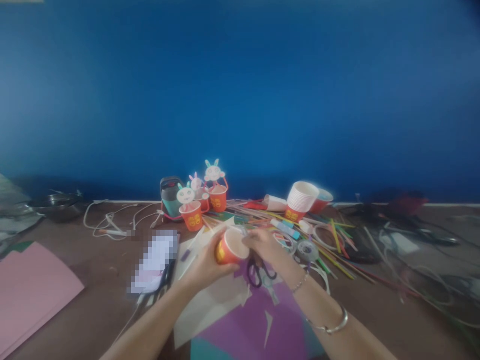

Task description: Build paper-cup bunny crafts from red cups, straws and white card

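Blue wall (240,100) behind brown table (101,315).
Purple sheet (258,327) on table, front ctr. L hand (210,260) & R hand (264,245) nr its far end. Cup stack (302,200), back R. Red cup (227,254) b/w hands: L hand clamped rnd its side, R hand at its rim, can't tell if pinching it. Scissors (256,264) just below R hand, can't tell if held. Tape roll (307,250) R of scissors, just past R hand.

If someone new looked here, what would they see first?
Probably the three bunny-faced paper cups, standing toward the back, left of the middle, before a big blue wall. Then the red paper cup held in the left grip, closer to us, near the middle.
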`<state>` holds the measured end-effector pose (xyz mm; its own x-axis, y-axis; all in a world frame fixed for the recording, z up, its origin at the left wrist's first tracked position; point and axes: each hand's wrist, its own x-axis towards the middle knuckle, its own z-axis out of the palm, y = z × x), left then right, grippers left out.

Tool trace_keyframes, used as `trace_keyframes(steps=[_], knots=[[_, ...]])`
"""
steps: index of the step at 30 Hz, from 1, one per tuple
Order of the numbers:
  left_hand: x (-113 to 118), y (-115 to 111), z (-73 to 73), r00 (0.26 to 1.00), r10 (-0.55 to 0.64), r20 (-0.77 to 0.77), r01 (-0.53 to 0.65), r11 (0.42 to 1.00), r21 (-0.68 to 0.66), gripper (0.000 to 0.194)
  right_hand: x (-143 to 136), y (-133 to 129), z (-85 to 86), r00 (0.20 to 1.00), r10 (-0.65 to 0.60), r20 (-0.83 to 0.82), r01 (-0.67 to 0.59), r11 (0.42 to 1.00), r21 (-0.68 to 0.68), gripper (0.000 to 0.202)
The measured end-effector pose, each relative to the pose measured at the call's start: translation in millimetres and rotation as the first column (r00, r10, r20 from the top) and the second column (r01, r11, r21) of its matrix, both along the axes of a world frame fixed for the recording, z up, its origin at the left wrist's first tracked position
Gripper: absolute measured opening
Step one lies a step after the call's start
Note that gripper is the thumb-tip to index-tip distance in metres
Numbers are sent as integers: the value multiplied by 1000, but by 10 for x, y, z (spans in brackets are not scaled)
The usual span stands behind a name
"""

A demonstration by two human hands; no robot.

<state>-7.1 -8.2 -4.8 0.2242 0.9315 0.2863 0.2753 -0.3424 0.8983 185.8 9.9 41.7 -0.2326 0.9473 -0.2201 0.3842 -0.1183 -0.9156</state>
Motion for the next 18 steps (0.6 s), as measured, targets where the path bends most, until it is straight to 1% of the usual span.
trace_keyframes(steps=[1,2,4,6,8,10,11,14,16,18], knots=[[18,5,0,1000,-13,15,14,999,-43,79,-1,-3,-11,1000,21,-8,-20,1000,21,22],[31,10,5,999,-1,44,4,997,-75,71,-1,-5,-24,999,39,6,-39,998,49,25],[42,18,22,989,80,127,-65,990,-123,62,-4,-8,-55,995,39,91,-48,993,104,33],[34,22,32,961,181,211,-147,975,-166,60,-27,-24,-91,979,20,204,-55,984,168,36],[15,22,29,930,251,270,-200,959,-203,62,-74,-52,-130,947,33,319,-114,964,239,33],[-5,21,12,910,266,317,-201,953,-225,63,-116,-71,-161,896,38,443,-186,937,297,30],[-15,21,-1,901,267,342,-195,953,-230,63,-119,-68,-167,863,13,505,-202,925,322,28],[-39,30,-47,872,271,408,-186,954,-237,63,13,7,-120,792,-139,595,-137,908,395,22],[-49,41,-80,851,288,439,-189,948,-256,62,213,90,-31,768,-232,597,-67,898,434,24],[-49,51,-106,825,303,477,-179,941,-287,60,424,166,66,741,-302,600,6,896,444,24]])
